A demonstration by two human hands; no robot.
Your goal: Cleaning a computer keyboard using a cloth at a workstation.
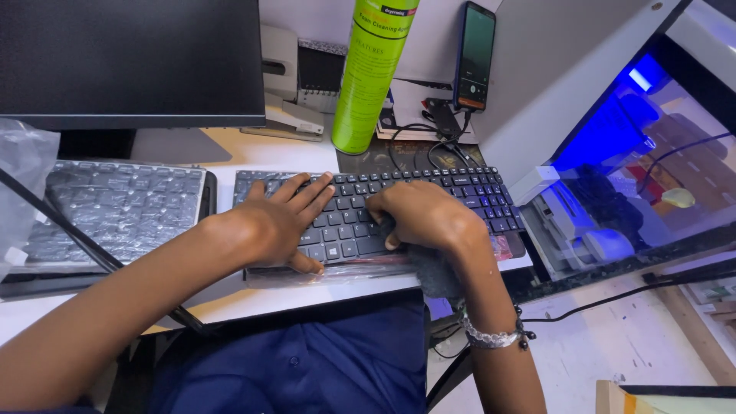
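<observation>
At the desk's front edge, a person's left hand (pixel 280 222) lies flat, fingers spread, on a black keyboard (pixel 368 211), while the right hand (pixel 425 215) presses a bunched dark cloth (pixel 429 264) to the keys.

Thin and stiff, the keyboard looks light and likely to slide; its bare ends offer the best hold. A green spray can (pixel 373 73), a phone (pixel 474 55), cables and a second wrapped keyboard (pixel 115 207) crowd close around it.

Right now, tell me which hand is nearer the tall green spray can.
Left. The left hand lies on the black keyboard below the tall green spray can; the right hand sits farther right.
</observation>
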